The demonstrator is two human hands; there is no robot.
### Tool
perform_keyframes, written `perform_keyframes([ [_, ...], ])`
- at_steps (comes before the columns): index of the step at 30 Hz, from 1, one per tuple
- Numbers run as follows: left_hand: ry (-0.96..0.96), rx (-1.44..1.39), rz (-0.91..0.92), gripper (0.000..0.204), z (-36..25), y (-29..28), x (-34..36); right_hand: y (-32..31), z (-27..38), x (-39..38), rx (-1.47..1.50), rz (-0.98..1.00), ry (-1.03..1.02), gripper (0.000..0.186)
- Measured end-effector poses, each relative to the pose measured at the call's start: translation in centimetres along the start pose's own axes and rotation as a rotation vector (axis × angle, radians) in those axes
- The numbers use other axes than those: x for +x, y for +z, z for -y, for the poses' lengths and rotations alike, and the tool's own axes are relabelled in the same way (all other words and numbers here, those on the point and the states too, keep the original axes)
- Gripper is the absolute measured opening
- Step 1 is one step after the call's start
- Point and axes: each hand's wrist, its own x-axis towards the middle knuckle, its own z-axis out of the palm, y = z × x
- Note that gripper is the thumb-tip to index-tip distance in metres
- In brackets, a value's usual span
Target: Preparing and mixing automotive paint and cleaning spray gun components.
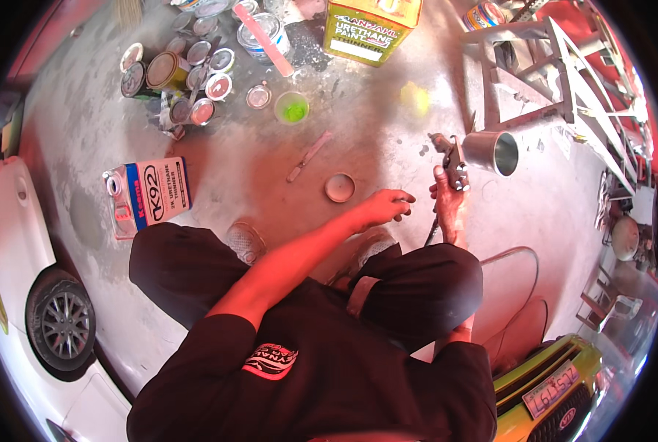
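Well, a spray gun (456, 163) is held out ahead of the right knee, above the concrete floor (233, 166), its silvery cup (485, 152) jutting off to the right. Whether the cup's round, darker end is an open mouth or its base, I cannot tell, and the gun's trigger is hard to make out. The right hand (450, 205) is closed around the handle, thumb up along it; some of its fingers are lost behind the grip, and most of that forearm is hidden by the bent knee. A dark hose (433, 230) shows briefly below the hand before the knee cuts it off.

Just left of it, the left hand (384, 208) hangs half open, fingers loosely curled, their undersides out of sight. Near that hand on the floor sit a small round lid (339, 188) and a flat stick (310, 156); farther off stands a cup with bright green contents (293, 109). Clustered paint cans (167, 71) partly cover one another at upper left. A white car (19, 214) and a yellow-green car (509, 390) are both cropped by the dark rim.
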Motion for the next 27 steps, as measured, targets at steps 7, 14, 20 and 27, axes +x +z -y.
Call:
perform_keyframes([
  [7, 0.033, 0.036, 0.009, 0.044, 0.0, 0.5, 0.2, -0.4, -2.4, 0.1, -0.029, 0.050, -0.007, 0.057],
  [14, 0.026, -0.008, 0.005, 0.045, 1.3, -0.4, 0.5, -1.0, -2.2, -1.2, -0.046, 0.035, 0.080, 0.054],
  [20, 0.028, -0.054, -0.017, 0.042, 1.2, -0.4, 1.0, -4.9, -5.4, -3.6, -0.111, 0.107, 0.323, 0.043],
  [27, -0.014, -0.044, -0.018, 0.038, 0.6, -0.8, 0.8, -3.6, -3.9, -2.5, -0.040, 0.128, 0.217, 0.043],
])
